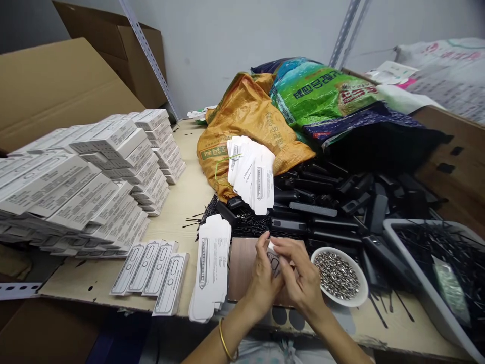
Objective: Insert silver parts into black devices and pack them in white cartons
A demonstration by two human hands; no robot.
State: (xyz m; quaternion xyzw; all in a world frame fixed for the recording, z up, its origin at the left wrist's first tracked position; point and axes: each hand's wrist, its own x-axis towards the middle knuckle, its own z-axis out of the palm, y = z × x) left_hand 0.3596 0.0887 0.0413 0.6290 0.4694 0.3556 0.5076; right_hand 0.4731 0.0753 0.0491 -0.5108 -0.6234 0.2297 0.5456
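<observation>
Four formed boxes point(171, 284) are set out near stacked boxes point(85, 194), seemingly finished, while one white carton point(273, 260) is pinched between the left hand point(264, 275) and right hand point(303, 270) over the brown board point(239, 268), and flat cartons point(216, 258) and black devices point(290, 225) seemingly remain to be handled.

Even, cool, moderately bright light; shadows soft. Glare on green bag point(322, 86) and orange bag point(250, 119); glints off metal bits point(337, 275). Held carton point(273, 260) partly shaded. Dim below table point(178, 222), upper corners darkened. Wide-angle stretch toward edges; fine print on boxes point(83, 197) unreadable.
</observation>
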